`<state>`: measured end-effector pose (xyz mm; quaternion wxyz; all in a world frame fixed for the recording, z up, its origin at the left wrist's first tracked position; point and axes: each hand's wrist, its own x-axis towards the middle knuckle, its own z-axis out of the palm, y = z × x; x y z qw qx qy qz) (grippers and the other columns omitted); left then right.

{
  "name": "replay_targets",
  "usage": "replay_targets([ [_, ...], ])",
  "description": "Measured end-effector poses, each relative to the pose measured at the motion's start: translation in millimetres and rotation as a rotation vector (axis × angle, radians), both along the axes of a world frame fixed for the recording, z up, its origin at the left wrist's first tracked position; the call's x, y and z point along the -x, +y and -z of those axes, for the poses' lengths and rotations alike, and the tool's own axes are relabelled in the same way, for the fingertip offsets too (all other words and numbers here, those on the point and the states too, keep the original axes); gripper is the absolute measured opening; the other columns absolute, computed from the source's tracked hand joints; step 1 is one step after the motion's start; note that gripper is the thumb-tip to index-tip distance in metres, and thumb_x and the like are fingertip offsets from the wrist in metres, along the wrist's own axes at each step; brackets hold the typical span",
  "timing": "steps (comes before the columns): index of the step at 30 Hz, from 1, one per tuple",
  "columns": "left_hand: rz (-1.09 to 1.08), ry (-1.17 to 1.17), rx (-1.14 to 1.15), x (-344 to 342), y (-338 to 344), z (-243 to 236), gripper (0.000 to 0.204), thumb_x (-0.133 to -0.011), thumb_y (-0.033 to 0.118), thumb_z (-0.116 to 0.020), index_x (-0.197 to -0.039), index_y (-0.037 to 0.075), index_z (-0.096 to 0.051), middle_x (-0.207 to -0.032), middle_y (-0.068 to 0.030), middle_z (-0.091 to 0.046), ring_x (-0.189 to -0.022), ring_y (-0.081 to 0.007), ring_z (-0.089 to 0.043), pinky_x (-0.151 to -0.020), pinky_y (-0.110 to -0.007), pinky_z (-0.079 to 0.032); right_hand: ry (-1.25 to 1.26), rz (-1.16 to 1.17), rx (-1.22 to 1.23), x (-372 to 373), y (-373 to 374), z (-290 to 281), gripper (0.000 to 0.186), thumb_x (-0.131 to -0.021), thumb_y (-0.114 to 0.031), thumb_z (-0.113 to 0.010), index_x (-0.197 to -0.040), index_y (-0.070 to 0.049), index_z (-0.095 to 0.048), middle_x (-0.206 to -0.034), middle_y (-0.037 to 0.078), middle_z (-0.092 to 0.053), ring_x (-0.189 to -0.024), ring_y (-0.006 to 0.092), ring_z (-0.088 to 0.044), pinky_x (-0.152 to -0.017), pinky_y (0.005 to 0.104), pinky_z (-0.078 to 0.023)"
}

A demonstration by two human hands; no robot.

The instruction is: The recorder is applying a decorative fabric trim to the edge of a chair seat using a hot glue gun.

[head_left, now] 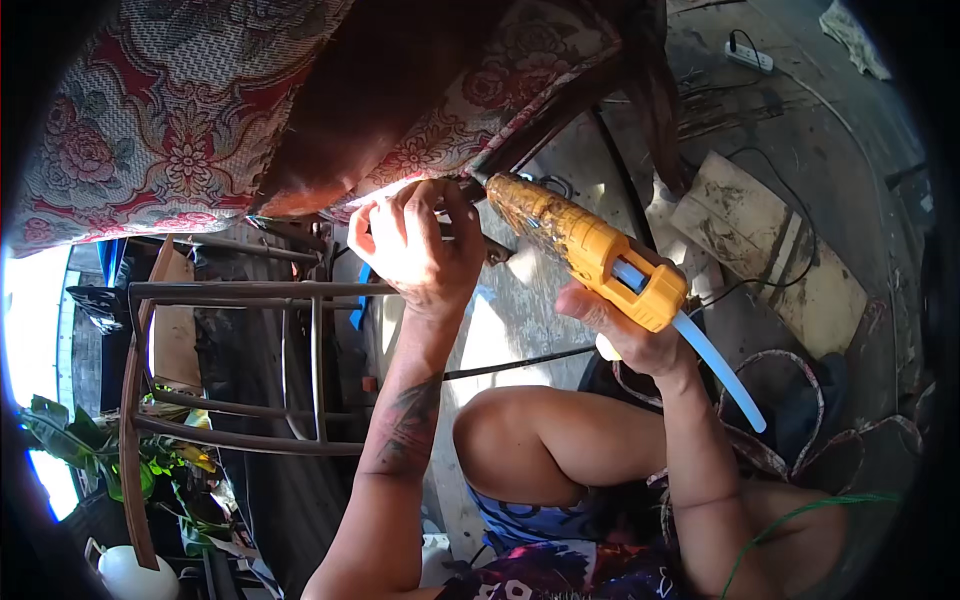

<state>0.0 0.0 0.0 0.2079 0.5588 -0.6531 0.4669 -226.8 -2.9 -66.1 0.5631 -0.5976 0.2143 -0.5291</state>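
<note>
In my right hand (640, 335) is a yellow hot glue gun (610, 250), smeared with brown residue along its front. A pale translucent glue stick (722, 372) sticks out of its back end. The gun's nozzle points up and left, close to the lower edge of an upholstered piece with red and cream floral fabric (190, 150). Just left of the nozzle, my left hand (425, 240) has its fingers bent and closed at the fabric's edge; the fingertips are partly hidden. Dark brown material (340, 110) runs between the patterned sections.
A brown metal frame (225, 292) stands at the left, beside plants (90, 440). Cardboard (770, 250) lies on the floor at right, near a white power strip (748, 57). A patterned cord (800, 360) loops beside my bent leg (560, 440).
</note>
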Motion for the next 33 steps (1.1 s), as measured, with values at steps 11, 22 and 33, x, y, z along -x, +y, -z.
replay_targets([
  [11, 0.098, -0.042, 0.058, -10, -4, 6, 0.027, -0.081, 0.007, -0.077, -0.105, 0.007, -0.064, -0.094, -0.0049, -0.069, -0.082, -0.0207, -0.064, -0.095, -0.046, -0.039, 0.033, 0.009, 0.044, -9, -1, 0, 0.03, -0.089, -0.025, -0.083, -0.098, 0.0, -0.069, -0.084, 0.005, -0.068, -0.073, 0.0165, -0.065, -0.066, 0.0306, -0.052],
  [22, 0.123, -0.014, 0.061, -16, -4, 11, 0.032, -0.078, 0.007, -0.078, -0.106, 0.008, -0.065, -0.097, -0.0052, -0.068, -0.084, -0.0219, -0.063, -0.096, -0.047, -0.04, 0.068, 0.0, 0.03, -12, -2, 1, 0.031, -0.089, -0.026, -0.083, -0.099, 0.0, -0.07, -0.084, 0.006, -0.069, -0.073, 0.0179, -0.067, -0.067, 0.0319, -0.054],
  [33, 0.144, -0.014, 0.073, -10, -5, 6, 0.029, -0.081, 0.001, -0.076, -0.106, 0.009, -0.064, -0.093, -0.0011, -0.068, -0.08, -0.0185, -0.062, -0.092, -0.042, -0.04, 0.063, 0.004, 0.121, -16, -4, 10, 0.029, -0.089, -0.027, -0.083, -0.098, -0.001, -0.071, -0.083, 0.004, -0.07, -0.074, 0.0147, -0.067, -0.067, 0.0294, -0.053],
])
